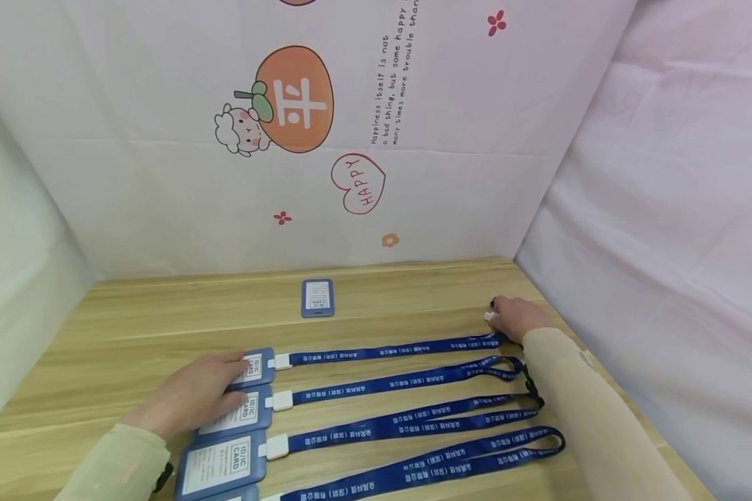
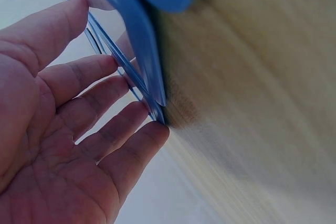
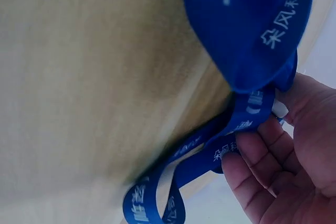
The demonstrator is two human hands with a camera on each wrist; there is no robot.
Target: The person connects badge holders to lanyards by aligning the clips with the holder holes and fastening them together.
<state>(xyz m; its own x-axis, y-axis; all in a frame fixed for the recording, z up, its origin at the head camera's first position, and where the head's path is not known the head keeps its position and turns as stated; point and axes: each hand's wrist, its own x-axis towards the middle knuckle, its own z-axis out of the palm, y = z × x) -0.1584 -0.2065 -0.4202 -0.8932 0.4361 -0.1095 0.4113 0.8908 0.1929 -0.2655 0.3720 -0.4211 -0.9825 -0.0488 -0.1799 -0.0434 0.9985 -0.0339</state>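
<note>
My left hand (image 1: pixel 191 393) lies at the near-left row of blue ID card holders (image 1: pixel 222 463), partly covering two of them. In the left wrist view its fingers (image 2: pixel 76 80) are fairly straight, their tips touching a holder's edge (image 2: pixel 142 51). My right hand (image 1: pixel 520 316) is at the far end of the topmost blue lanyard (image 1: pixel 401 349). In the right wrist view, thumb and fingers pinch the lanyard (image 3: pixel 252 109) beside a small white piece (image 3: pixel 280 109). Several blue lanyards with white printing stretch rightward from the holders, joined by white clips (image 1: pixel 282 400).
One separate blue card holder (image 1: pixel 317 298) lies at the back of the wooden table (image 1: pixel 182 313). A printed white cloth (image 1: pixel 182 202) rises behind the table, with plain white cloth (image 1: pixel 677 229) at the right. A black buckle (image 1: pixel 533 390) sits under the right forearm.
</note>
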